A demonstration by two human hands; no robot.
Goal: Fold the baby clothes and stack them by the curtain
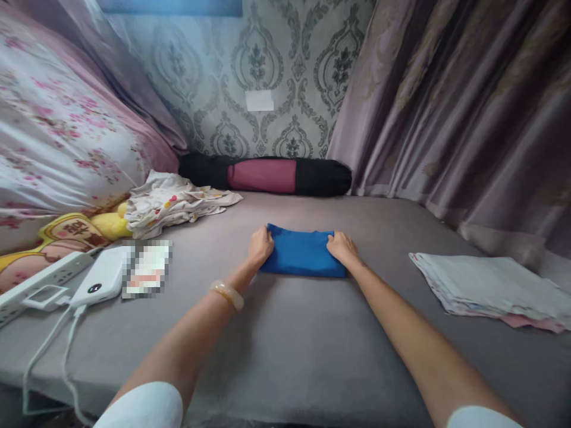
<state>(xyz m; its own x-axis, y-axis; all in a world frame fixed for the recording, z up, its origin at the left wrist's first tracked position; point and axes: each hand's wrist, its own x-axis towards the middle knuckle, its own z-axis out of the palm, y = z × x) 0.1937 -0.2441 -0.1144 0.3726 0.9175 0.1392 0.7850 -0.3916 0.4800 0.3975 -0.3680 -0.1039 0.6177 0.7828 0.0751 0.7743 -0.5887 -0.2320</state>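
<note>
A blue cloth [306, 254], folded into a flat rectangle, is stretched between my two hands over the middle of the bed. My left hand [261, 245] grips its far left corner with curled fingers. At the far right corner, my right hand [342, 247] pinches the cloth in the same way. The near edge of the cloth hangs down close to the sheet; whether it touches, I cannot tell. A pale bangle [227, 295] circles my left wrist.
A grey sheet [285, 351] covers the bed. Folded pale cloths [486, 285] lie at right, a crumpled garment [173, 202] at left. Near it are a white power bank [102, 276] with cables and a power strip [35, 291]. A black and maroon roll [263, 175] lies along the wall.
</note>
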